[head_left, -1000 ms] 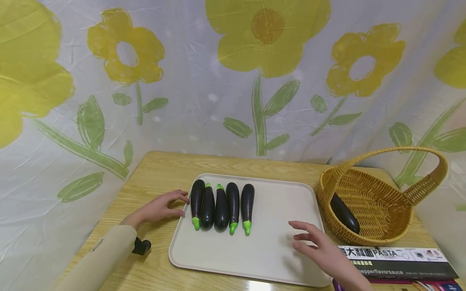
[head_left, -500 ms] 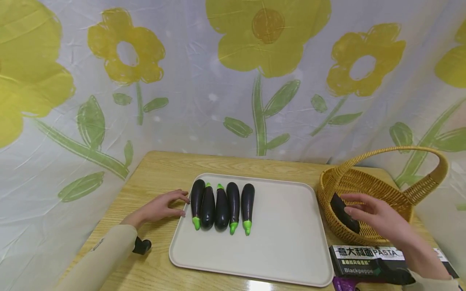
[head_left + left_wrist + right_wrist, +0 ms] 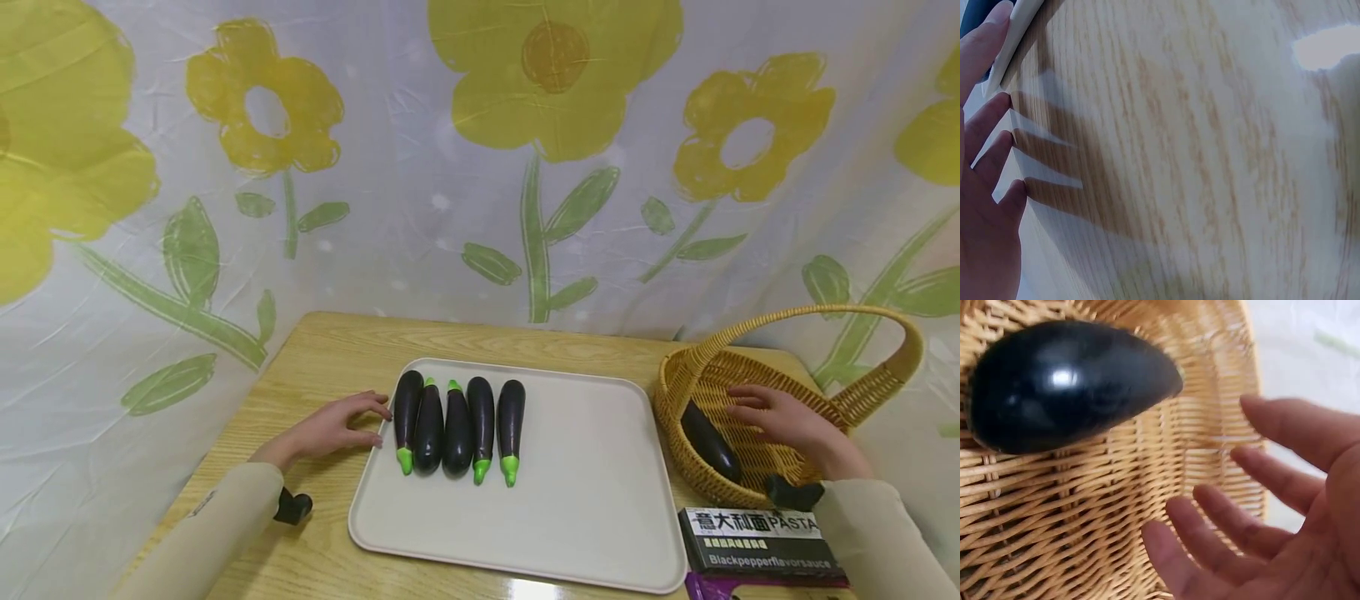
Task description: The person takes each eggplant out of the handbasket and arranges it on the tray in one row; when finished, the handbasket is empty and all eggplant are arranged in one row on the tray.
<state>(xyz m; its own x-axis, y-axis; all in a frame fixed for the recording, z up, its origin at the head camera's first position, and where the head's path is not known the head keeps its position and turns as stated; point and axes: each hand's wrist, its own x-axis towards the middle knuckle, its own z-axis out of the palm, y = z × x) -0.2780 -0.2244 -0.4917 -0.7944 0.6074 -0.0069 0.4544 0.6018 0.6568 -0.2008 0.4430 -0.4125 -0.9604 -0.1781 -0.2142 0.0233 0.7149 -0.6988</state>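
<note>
Several dark purple eggplants (image 3: 457, 425) with green stem ends lie side by side on the left half of a pale tray (image 3: 577, 492). My left hand (image 3: 336, 427) rests at the tray's left edge, fingers spread and holding nothing. Inside the wicker basket (image 3: 675, 454) on the right lies one more eggplant (image 3: 1066, 387). Over that basket is my right hand (image 3: 787, 421), its fingers loosely spread and apart from the eggplant. The right wrist view shows a gap between those fingertips (image 3: 1250, 406) and the eggplant's narrow end.
A tall arched handle (image 3: 810, 310) spans the basket. In front of it lies a black and white pasta box (image 3: 750, 546), partly behind my right sleeve, with a purple package (image 3: 708, 586) beside it. A flower-printed curtain (image 3: 390, 233) hangs behind the wooden table (image 3: 322, 358).
My right hand has gone from above the tray's right side to the basket, passing over the eggplant there and moving further right inside. The left hand has stayed put.
</note>
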